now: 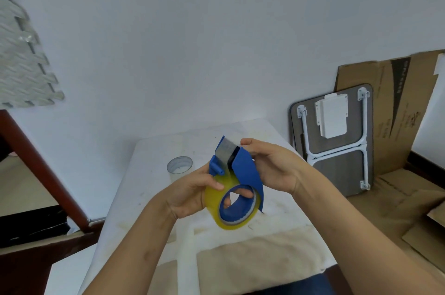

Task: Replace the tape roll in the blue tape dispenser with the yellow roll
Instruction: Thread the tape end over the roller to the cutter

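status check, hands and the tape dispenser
Both hands on the job: left hand grips yellow roll, right hand holds blue dispenser. Roll seated on the hub. Old roll aside on table, nothing blocking.

White table (277, 140) — clear tape roll (179, 165) upright

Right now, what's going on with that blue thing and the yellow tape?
A person is holding a blue tape dispenser in the air over a white table with both hands. The yellow roll already sits on its hub. The left hand grips the roll and the dispenser's front end, while the right hand steadies the body near the metal blade. A clear, nearly empty roll stands on the table behind.
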`<state>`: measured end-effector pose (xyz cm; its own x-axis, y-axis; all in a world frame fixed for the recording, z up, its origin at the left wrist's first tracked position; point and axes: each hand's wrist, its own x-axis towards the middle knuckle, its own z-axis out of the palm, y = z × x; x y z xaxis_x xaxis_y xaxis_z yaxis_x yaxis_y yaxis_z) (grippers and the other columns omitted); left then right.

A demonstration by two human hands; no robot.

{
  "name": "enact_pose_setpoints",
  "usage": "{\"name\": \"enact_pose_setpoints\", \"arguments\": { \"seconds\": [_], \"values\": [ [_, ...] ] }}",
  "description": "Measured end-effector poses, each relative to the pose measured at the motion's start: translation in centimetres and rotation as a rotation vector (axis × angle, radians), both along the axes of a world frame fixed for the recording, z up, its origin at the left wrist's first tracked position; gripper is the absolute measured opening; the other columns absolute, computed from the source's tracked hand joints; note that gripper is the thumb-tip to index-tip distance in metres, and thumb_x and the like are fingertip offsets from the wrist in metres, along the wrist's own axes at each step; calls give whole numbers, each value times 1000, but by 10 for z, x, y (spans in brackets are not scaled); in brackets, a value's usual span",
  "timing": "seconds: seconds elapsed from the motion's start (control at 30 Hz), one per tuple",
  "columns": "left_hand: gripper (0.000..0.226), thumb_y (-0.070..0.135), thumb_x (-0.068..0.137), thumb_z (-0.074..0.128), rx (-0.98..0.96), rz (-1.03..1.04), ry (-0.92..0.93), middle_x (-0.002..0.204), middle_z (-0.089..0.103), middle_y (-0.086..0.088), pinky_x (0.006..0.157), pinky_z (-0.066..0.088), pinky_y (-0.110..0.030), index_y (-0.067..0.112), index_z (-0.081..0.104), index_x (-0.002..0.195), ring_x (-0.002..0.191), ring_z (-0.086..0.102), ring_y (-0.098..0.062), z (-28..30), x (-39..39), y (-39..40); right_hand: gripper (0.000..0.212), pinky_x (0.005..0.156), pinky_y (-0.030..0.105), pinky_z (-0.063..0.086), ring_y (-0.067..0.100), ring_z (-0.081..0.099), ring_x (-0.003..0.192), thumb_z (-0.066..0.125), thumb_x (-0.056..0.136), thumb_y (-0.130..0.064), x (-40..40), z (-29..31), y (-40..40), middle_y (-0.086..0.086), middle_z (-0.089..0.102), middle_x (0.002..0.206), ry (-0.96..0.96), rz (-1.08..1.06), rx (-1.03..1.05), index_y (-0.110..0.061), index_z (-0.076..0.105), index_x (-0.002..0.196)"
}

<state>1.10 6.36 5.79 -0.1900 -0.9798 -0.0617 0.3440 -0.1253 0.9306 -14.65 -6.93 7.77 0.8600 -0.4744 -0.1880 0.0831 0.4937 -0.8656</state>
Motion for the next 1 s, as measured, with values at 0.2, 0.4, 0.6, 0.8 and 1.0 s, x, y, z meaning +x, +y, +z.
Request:
{"name": "enact_pose_setpoints", "arguments": {
  "seconds": [0.2,0.4,0.6,0.8,1.0],
  "values": [
    [55,10,72,62,5,12,-46,109,75,-7,65,59,-30,23,64,125,80,68,-22,-7,7,6,26,81,37,48,26,56,96,69,79,-20,-2,-9,5,8,65,106,-58,155,-44,-13,63,103],
    [51,8,74,63,14,4,-27,109,73,-12,62,60,-30,25,71,121,73,64,-23,-11,14,7,35,89,39,49,28,59,102,68,84,-24,-7,-16,4,11,63,117,-64,228,-97,-13,62,115],
    [54,14,76,77,5,-57,112,91,69,-19,62,55,-28,6,60,127,64,65,-19,-12,16,3,73,95,43,48,27,61,102,70,78,-54,-4,-17,8,15,60,123,115,283,-192,-12,55,135],
    [40,10,76,75,60,37,-9,93,73,-8,75,57,-31,14,69,115,78,68,-17,-12,10,2,55,87,37,50,23,60,94,56,91,-48,-5,-16,6,11,65,112,156,298,-168,-10,59,131],
    [50,7,93,64,119,170,-205,108,74,-8,85,61,-36,14,48,140,94,72,-23,-14,11,-3,57,92,41,49,24,62,99,62,86,-50,-9,-22,5,9,68,116,214,355,-148,-13,60,129]
  ]
}}
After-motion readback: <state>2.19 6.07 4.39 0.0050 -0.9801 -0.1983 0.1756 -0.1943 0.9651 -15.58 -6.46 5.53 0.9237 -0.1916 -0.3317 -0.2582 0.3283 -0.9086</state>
